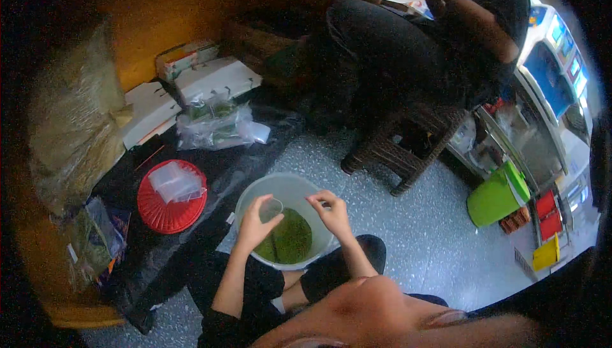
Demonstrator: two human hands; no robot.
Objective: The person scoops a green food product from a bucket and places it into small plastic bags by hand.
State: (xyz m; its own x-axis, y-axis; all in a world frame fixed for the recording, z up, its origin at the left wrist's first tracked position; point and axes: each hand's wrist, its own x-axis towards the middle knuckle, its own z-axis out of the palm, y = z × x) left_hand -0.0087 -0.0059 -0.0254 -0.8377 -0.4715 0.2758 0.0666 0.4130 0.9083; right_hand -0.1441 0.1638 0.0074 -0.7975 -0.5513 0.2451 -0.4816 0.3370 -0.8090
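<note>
A translucent white plastic bucket [246,195] stands on the floor between my bent legs, with green loose material [292,242] in its bottom. Over the bucket's left side, my left hand [260,223] holds a small clear round cup [271,208] between thumb and fingers. My right hand [332,211] is above the bucket's right side, thumb and index finger brought close together; whether something tiny is pinched there cannot be told. To the left, small clear plastic bags [174,183] lie on a red round ribbed lid [162,214].
Filled clear bags [217,125] lie on black plastic sheeting [239,161]. Beyond the bucket, another person [406,46] sits on a brown woven stool [406,142]. At the right are a green bin [497,197] and shelving. Wrapped packages [76,113] stand far left.
</note>
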